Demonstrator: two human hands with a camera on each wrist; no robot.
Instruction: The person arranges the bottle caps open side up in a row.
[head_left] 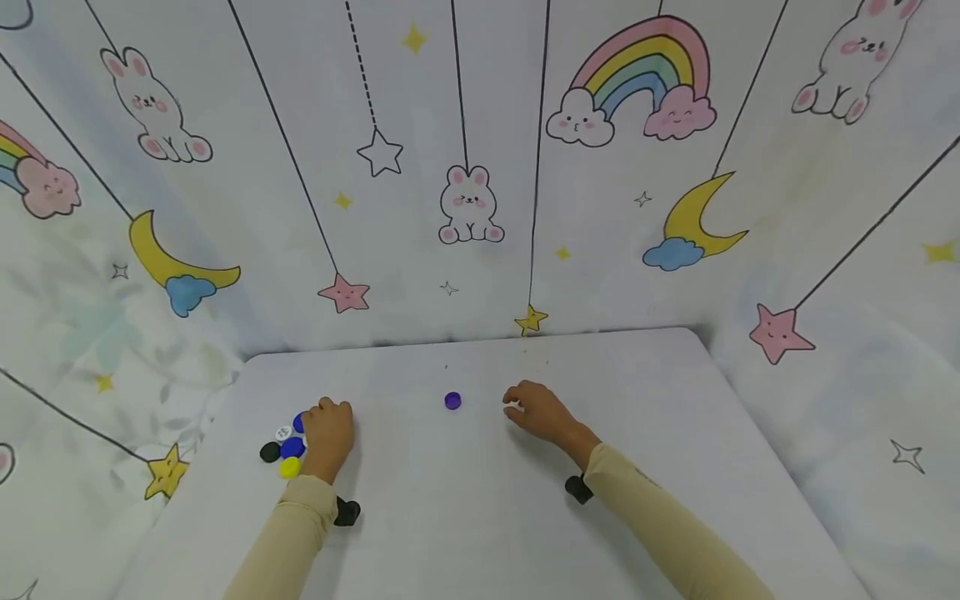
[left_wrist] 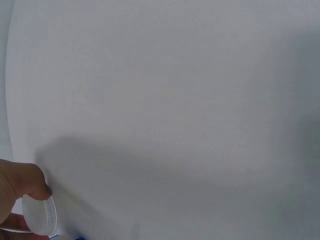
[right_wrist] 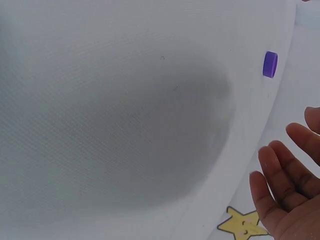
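My left hand [head_left: 328, 435] is over the left part of the table, beside a cluster of bottle caps. In the left wrist view, its thumb and fingers pinch a white bottle cap [left_wrist: 37, 216] with a ridged edge. Right of the table's middle, my right hand [head_left: 542, 412] is held above the surface, fingers loosely bent with nothing in them. A purple cap [head_left: 453, 401] lies on the table to the left of that hand. The right wrist view has the purple cap [right_wrist: 270, 64] too, apart from the fingers [right_wrist: 269, 161].
The cluster holds a yellow cap [head_left: 289, 467], a dark cap [head_left: 270, 452], a blue cap [head_left: 292, 447], a white marked cap [head_left: 282, 433] and another blue one partly behind the left hand. The white table [head_left: 465, 517] ends at a cloth backdrop [head_left: 420, 250] with cartoon drawings.
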